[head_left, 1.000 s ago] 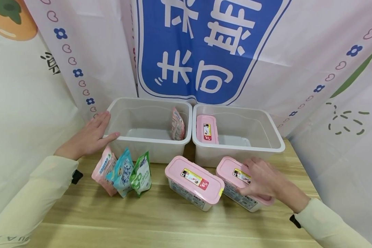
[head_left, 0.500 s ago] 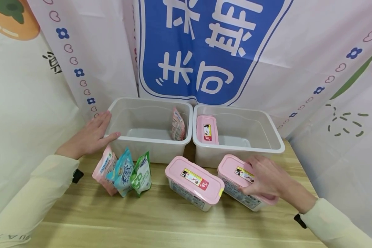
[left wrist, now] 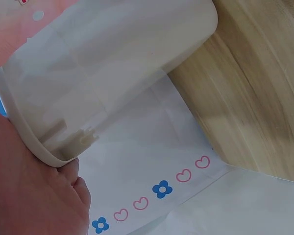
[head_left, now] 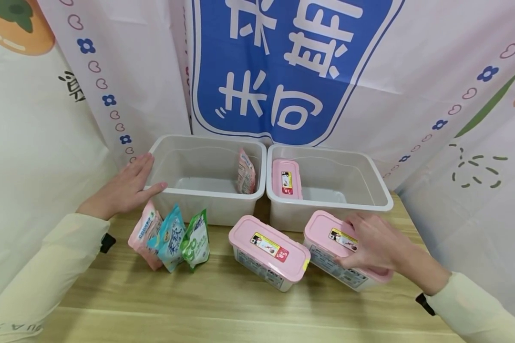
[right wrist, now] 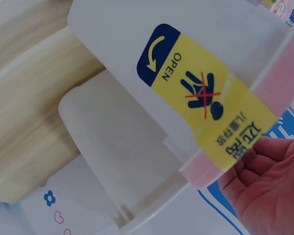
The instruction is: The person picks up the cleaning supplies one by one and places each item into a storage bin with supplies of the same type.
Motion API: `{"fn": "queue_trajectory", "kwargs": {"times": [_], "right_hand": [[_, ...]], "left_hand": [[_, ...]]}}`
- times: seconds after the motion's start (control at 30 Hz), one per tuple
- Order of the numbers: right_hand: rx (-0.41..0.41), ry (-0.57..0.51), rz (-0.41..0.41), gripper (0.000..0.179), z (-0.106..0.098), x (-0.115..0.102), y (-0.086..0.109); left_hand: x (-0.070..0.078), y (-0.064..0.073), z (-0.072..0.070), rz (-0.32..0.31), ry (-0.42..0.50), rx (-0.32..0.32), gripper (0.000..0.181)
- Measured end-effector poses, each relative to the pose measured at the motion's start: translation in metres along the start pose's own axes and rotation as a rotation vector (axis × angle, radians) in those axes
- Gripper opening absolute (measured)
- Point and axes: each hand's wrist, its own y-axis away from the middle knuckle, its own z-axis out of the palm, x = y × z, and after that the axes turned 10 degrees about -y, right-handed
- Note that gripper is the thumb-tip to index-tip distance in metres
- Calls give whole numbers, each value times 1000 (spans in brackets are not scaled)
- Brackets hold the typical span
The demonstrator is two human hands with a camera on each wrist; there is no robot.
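Box (head_left: 336, 243), pink-lidded, found before the right bin (head_left: 289, 216); whether its base is off the counter (head_left: 223, 309) I cannot tell. Right hand (head_left: 376, 240) pinches it across the lid, thumb on the near side. Left hand (head_left: 130, 186) lies on the left bin (head_left: 223, 209) rim, thumb parted from fingers. Second box (head_left: 269, 250) and three pouches (head_left: 170, 240) stand nearby. Step in hand, in my judgement: gripping for a lift. Next move would call for firm hold, level carriage and height over the bin's rim
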Motion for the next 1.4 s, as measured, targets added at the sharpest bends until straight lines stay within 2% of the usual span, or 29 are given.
{"fn": "queue_trajectory", "kwargs": {"times": [0.27,0.5,1.03,1.4], "right_hand": [[-4,2,1,61,-14,-6,0],[-26,14,30,69,-28,-10,0],[-10,39,24,76,-60,-23,-6],[-49,17,57,79,-84,-32,-9]], "left_hand": [[-1,0,1,-1,7,-4,95],[1,1,-2,-4,8,-9,96],[1,1,-2,-1,18,-15,95],[1,1,-2,5,14,-10,95]]}}
